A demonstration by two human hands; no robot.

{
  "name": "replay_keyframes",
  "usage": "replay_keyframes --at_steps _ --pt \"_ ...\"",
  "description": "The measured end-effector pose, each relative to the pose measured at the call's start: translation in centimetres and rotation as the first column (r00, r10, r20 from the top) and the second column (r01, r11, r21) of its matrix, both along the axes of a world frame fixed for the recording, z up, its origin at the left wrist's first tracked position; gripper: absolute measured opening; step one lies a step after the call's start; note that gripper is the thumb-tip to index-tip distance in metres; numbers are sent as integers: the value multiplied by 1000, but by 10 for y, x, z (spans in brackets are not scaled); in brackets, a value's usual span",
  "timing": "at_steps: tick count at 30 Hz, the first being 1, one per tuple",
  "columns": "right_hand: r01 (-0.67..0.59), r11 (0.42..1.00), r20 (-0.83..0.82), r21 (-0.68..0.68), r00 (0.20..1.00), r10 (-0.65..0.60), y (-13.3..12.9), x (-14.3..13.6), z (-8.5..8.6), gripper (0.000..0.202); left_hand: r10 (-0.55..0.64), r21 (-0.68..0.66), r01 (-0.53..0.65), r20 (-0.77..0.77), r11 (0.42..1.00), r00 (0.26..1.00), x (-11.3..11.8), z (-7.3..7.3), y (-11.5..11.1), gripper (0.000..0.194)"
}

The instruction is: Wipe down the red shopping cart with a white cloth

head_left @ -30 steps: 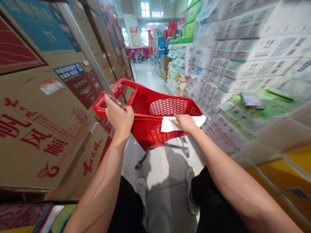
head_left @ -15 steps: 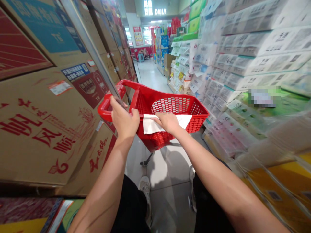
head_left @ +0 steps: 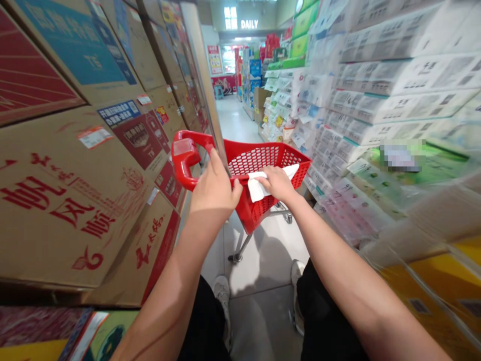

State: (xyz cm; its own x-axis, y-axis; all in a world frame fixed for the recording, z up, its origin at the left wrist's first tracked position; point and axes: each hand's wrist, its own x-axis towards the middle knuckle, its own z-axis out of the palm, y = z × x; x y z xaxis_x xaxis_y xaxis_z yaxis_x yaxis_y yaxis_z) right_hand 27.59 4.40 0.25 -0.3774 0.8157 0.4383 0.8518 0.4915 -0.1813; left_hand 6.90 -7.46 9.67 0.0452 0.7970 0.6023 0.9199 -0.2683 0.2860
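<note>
1. The cloth (head_left: 257,190) lies in the middle of the frame, folded along the near rim of the cart (head_left: 246,215). Its long axis follows that rim, running rightward and slightly up the frame.
2. The right hand (head_left: 278,183) is directly on the cloth, with no gap between them. Its grip is narrow: the fingers curl over the rim, pinning the cloth against it, and the thumb points to the left. One flap hangs down the outer wall, left of and below the thumb; the other end sticks out to the right, past the knuckles.
3. The cart stretches across the frame, its handle (head_left: 180,163) left of centre and its far end to the right. The person's right hand thus sits along the basket's near side, well apart from the handle.
4. The left hand (head_left: 214,188) is left of the cloth, near but apart from it, and is closed round the pole (head_left: 205,65). Whether it also touches the handle behind it cannot be told.
5. The pole slants from the top of the frame down to that hand, crossing in front of the cart.
6. Boxes (head_left: 56,200) fill the left of the frame, and packs (head_left: 387,75) are stacked at upper right.
</note>
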Motion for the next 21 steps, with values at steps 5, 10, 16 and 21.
replay_keyframes --at_steps 5,10,16,21 --pt "-77 995 -224 55 971 88 6 14 -3 47 -39 44 46 -163 998 986 -25 17 -15 35" --pt "-79 994 -379 75 920 101 -2 13 -4 50 -15 171 20 -27 985 1000 -58 -2 3 34" --pt "-146 985 -591 -86 804 68 2 -2 -15 71 -123 236 139 -79 962 989 -62 -29 22 40" --pt "-106 983 -778 -152 627 -53 15 -15 -24 81 -186 224 197 -70 955 980 -56 -31 29 40"
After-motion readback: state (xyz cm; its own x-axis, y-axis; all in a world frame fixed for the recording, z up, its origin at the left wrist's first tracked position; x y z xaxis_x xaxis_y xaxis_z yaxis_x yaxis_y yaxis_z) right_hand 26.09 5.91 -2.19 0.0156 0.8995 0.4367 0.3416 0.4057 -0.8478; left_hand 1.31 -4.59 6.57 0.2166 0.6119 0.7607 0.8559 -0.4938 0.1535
